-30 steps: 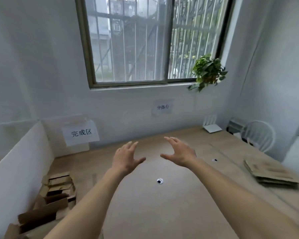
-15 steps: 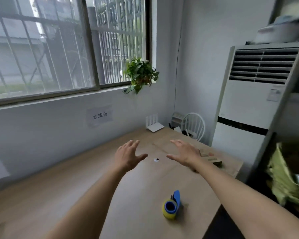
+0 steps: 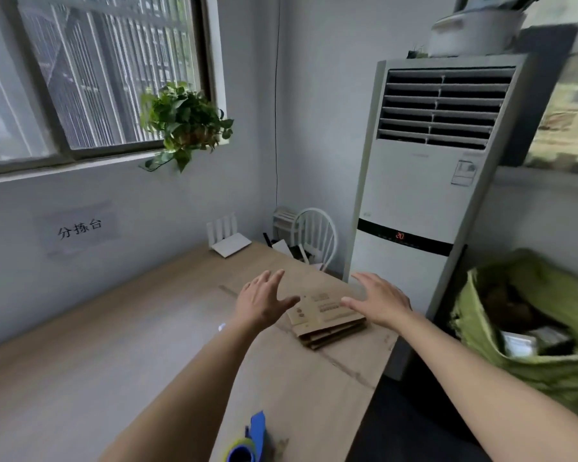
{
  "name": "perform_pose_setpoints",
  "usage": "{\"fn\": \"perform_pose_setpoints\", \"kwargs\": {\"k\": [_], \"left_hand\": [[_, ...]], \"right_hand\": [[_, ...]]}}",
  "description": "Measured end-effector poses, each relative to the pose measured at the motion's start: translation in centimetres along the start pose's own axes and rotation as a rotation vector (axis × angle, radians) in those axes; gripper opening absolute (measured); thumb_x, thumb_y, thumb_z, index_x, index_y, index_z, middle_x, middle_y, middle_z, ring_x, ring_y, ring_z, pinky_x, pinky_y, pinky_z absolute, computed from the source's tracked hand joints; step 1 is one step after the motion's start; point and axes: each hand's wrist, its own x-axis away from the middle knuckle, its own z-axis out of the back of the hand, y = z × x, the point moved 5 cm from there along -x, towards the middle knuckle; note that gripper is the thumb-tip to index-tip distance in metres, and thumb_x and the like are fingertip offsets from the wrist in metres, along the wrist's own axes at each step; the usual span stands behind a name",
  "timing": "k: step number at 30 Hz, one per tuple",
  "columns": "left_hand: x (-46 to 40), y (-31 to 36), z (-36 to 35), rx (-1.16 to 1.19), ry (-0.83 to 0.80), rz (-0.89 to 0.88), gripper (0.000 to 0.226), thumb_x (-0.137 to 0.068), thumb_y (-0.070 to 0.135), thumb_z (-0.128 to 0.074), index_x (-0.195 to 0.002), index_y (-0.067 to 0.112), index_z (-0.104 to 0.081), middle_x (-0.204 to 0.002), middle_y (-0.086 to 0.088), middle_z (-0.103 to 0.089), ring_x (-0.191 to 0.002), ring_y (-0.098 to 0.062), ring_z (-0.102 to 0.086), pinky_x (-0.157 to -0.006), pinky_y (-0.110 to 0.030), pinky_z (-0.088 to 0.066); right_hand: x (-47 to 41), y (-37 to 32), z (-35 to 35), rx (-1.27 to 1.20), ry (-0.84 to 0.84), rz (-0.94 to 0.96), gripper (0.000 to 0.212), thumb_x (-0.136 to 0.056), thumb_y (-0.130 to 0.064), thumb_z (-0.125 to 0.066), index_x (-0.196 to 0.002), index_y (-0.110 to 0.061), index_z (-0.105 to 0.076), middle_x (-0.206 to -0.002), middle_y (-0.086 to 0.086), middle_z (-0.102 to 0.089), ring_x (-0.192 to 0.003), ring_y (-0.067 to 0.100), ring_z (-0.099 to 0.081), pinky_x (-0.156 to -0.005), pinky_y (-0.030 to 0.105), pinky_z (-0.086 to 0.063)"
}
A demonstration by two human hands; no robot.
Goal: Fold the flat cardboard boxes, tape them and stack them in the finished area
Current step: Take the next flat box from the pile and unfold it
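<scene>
Two bare hands, left hand [image 3: 262,303] and right hand [image 3: 379,300], hover over small stack of flat brown cardboard boxes [image 3: 327,320] near far right edge of pale wooden counter [image 3: 114,355]. Fingers spread, holding nothing. Step: fetching flat box. Next: grip top sheet, pull toward open counter left. Blue-yellow tape dispenser [image 3: 247,443] near front edge.

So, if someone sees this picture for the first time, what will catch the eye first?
Two open hands, left hand and right hand, reach toward the stack of flat cardboard boxes near the table's far right edge. Behind it stands a tall white air conditioner; a leafy plant hangs by the window.
</scene>
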Motion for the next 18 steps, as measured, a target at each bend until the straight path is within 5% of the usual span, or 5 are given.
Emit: {"fn": "perform_pose_setpoints", "kwargs": {"k": [18], "left_hand": [[-28.1, -0.7, -17.9, 0.103, -0.236, 0.118, 0.084, -0.09, 0.069, -0.053, -0.157, 0.028, -0.024, -0.155, -0.006, -0.038, -0.14, -0.026, -0.04, -0.111, -0.042, -0.039]], "right_hand": [[-28.8, 11.8, -9.1, -0.06, -0.27, -0.086, 0.086, -0.085, -0.063, -0.064, -0.156, -0.032, -0.026, -0.161, -0.003, -0.031, -0.144, 0.023, -0.037, -0.112, 0.045, -0.039]]}}
